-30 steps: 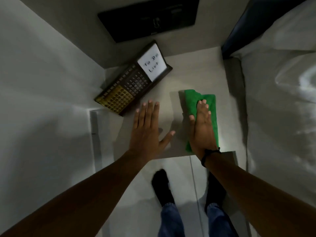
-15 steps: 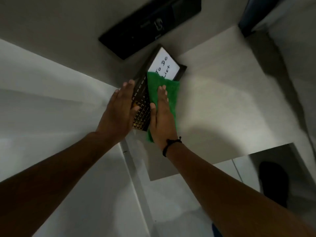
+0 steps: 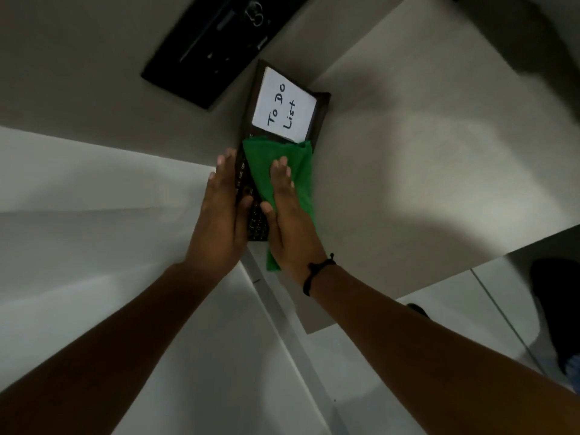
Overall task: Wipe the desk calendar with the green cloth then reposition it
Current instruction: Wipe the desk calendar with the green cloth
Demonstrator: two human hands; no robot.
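Observation:
The desk calendar (image 3: 320, 114), a dark frame with a white "To Do List" card on its far half, lies at the left edge of the pale table (image 3: 439, 167). The green cloth (image 3: 282, 155) covers the calendar's near half, just below the card. My right hand (image 3: 287, 221) lies flat on the cloth and presses it against the calendar. My left hand (image 3: 219, 215) grips the calendar's left edge, thumb on its face. Between my hands a strip of the date grid shows; the rest of the near half is hidden.
A black flat device (image 3: 216, 42) hangs on the wall behind the calendar. A white wall (image 3: 94, 230) runs close along the table's left side. The table's near edge (image 3: 408, 296) drops to a tiled floor where a dark shoe (image 3: 555, 309) shows.
My right hand slid the cloth from the bare table onto the calendar. My left hand moved from the table to the calendar's left edge. The view shifted left toward the calendar.

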